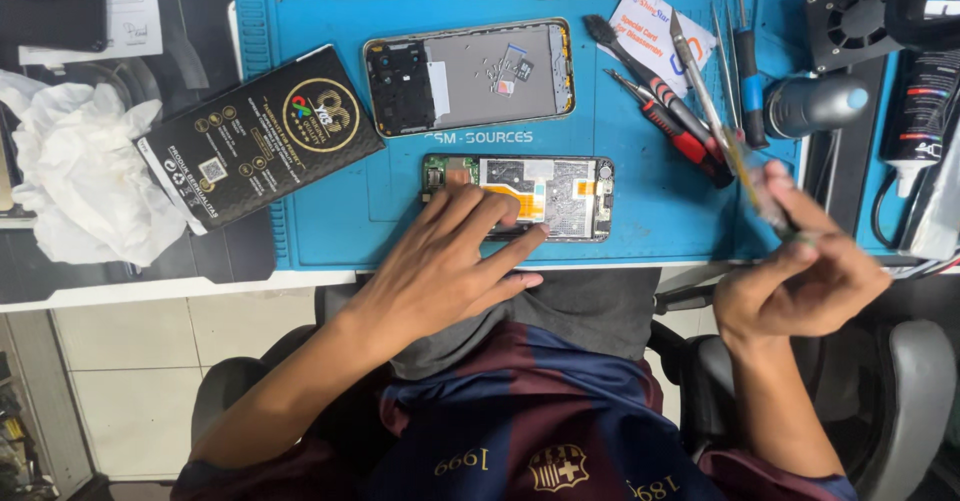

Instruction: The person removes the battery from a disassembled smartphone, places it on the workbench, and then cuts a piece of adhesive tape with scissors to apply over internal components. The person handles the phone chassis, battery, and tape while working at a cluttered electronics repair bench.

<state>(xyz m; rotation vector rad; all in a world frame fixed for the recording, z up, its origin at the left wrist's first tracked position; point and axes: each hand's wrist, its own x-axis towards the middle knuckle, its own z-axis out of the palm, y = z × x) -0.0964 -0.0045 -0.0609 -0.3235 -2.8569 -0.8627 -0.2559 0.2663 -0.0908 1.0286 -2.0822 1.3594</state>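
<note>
The left hand lay spread, fingertips pressing the opened black smartphone with exposed circuit boards on the blue rubber mat. The right hand pinched thin, blurred metal tweezers.

matt blue rubbery mat, crumpled white tissue

The person wears a short-sleeved jersey striped dark blue and maroon. A gold crest sits mid-chest. Both forearms are bare, without watch or rings.
</note>
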